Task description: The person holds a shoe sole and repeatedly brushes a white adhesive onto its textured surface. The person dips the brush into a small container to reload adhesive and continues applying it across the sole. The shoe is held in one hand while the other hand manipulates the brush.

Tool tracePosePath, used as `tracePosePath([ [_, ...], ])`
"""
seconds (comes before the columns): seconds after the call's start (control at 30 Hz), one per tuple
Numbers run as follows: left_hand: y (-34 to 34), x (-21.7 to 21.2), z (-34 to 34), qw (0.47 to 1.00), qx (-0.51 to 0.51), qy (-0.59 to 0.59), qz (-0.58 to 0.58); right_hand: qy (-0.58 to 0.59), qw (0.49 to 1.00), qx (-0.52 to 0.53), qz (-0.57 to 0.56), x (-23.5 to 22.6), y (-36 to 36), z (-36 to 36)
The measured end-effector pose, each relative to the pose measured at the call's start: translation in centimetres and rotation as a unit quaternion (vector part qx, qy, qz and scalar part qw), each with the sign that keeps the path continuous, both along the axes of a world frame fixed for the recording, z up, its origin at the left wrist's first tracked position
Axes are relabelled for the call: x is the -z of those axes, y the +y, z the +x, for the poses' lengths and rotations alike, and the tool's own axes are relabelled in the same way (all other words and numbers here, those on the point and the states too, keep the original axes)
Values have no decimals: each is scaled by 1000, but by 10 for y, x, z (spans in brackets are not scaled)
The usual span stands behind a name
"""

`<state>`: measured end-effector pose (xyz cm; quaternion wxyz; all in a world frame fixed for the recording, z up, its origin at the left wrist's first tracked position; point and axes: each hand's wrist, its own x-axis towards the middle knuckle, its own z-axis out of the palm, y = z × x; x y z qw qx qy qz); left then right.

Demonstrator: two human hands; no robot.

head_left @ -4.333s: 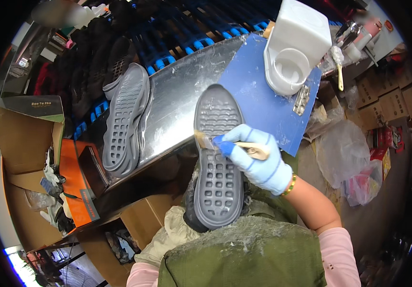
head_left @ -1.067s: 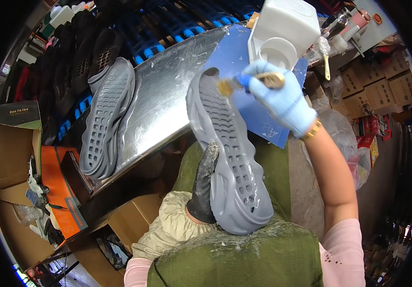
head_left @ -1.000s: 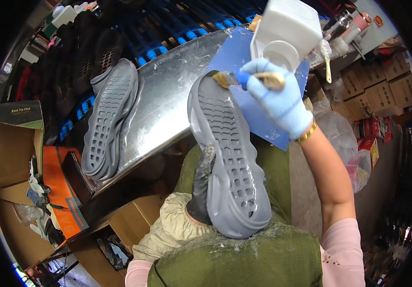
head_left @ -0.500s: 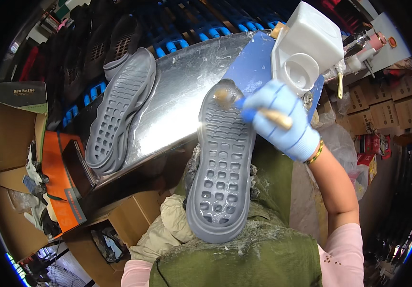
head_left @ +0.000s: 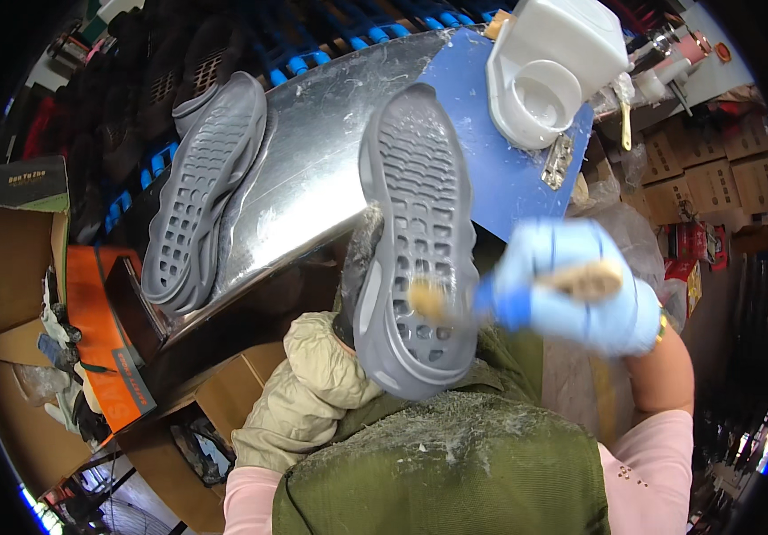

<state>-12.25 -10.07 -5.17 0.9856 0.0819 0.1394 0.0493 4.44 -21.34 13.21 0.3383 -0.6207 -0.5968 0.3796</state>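
Note:
A grey shoe sole (head_left: pixel 415 205) is held up in front of my apron, its toe pointing away and its grid of square hollows facing up. My left hand (head_left: pixel 361 260), in a dirty grey glove, grips it along the left edge; most of that hand is hidden under the sole. In a light blue glove, my right hand (head_left: pixel 571 290) is closed around a wooden-handled brush (head_left: pixel 427 299). Slightly blurred, the bristles lie over the heel hollows, which look wet. Another grey sole (head_left: pixel 210 192) rests on the metal tabletop at the left.
Beyond the held sole is a shiny metal tabletop (head_left: pixel 312 143) with a blue sheet (head_left: pixel 464 107). A white container with a round cup (head_left: pixel 540 98) stands on it. Dark shoes (head_left: pixel 170 80) sit at the back left. Cardboard boxes (head_left: pixel 14 267) flank the left side; more cartons (head_left: pixel 705 187) are stacked right.
My right hand has brought the brush from the toe end down to the heel. The held sole has shifted slightly away from me and tilted, and my left sleeve shows more.

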Motion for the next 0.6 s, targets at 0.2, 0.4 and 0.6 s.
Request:
tracePosePath([
  [0.2,6,-3,6,998,40,14,55,89,962,258,5,28,-3,35],
  [0.4,5,10,0,990,20,61,122,42,971,219,85,33,-28,-11],
  [0.6,9,10,-5,995,-6,-98,-36,169,906,348,171,50,-47,-33],
])
